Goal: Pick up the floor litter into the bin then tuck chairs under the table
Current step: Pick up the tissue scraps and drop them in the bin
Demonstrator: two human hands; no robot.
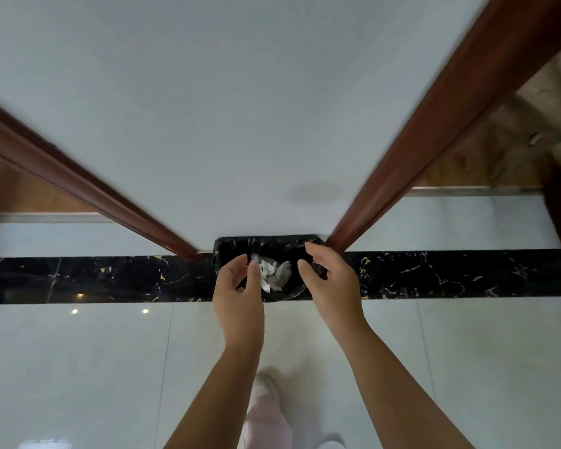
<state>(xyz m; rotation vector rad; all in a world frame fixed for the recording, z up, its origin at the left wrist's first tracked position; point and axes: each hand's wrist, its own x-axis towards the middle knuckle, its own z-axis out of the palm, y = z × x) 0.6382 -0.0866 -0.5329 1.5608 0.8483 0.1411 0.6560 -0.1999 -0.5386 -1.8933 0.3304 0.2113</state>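
View downward over the bin (240, 246), black-lined, which stands on the floor (78, 367) against the far wall (240, 108), between two wooden door frames (434, 131) that slant in from left and right. The main hazard, as I judge it, is the loose black liner: my hands hover just over its crumpled rim, and a finger that snags the plastic on the way up could drag the liner out or tip the light bin, spilling its contents back onto the tiles. A second hazard is the paper itself; crumpled and light, it could cling to a fingertip or catch on the rim and fall outside. My left hand (238, 290) is released, fingers loosely curled with the thumb apart from them, grasping nothing that I can make out; its thumb sits just beside the litter. My right hand (332, 283) is likewise released and empty, fingers relaxed, over the right part of the rim; whether it touches the liner I cannot tell. The litter (274, 273), white crumpled paper, lies inside the bin, below and between the two hands, nearer the left one. A dark marble strip (110, 277) crosses the floor at the bin's foot. My shoe (264, 385) shows near the bottom edge. No chairs or counter are in view, so that part of the task looks not yet begun.
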